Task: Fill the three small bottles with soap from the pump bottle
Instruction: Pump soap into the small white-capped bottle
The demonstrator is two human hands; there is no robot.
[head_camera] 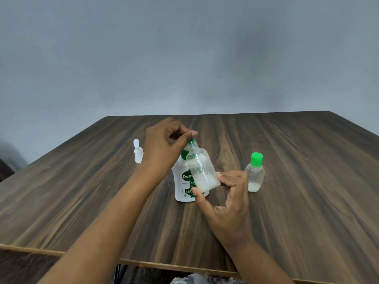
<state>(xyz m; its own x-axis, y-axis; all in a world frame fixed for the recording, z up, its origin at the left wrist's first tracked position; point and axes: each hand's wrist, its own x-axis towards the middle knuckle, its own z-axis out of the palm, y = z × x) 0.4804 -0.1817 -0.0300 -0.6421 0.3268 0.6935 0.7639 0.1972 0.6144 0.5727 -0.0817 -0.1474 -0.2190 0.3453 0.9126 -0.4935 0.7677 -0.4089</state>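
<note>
A grey wall (pixel 184 58) fills the upper half of the view behind a dark wood-grain table (pixel 297 201), whose right corner and near-left side run out of frame. The left hand (pixel 164 144) curls thumb and fingers in a pinch on a green cap (pixel 192 142) at the mouth of a small clear bottle (pixel 202 171). How far the cap is seated cannot be made out. The right hand (pixel 227 201) grips that bottle near its base between thumb and fingertips and holds it tilted above the table, with white soap (pixel 205 181) pooled in its lower part.

Directly behind it stands the one white Dettol pump bottle (pixel 181 181), its label half covered and its top hidden by the held bottle and the left hand. Near the right hand but apart from it, a second small bottle (pixel 255 177) stands upright under a second green cap (pixel 256 157), with a little soap at its bottom. To the left, a small white-topped item (pixel 137 150) stands partly behind the left wrist; whether it is the third bottle is unclear.

In all, two small bottles are plainly seen, along with two green caps and one pump bottle. Patterned fabric (pixel 194 279) is cut off at the bottom edge.
</note>
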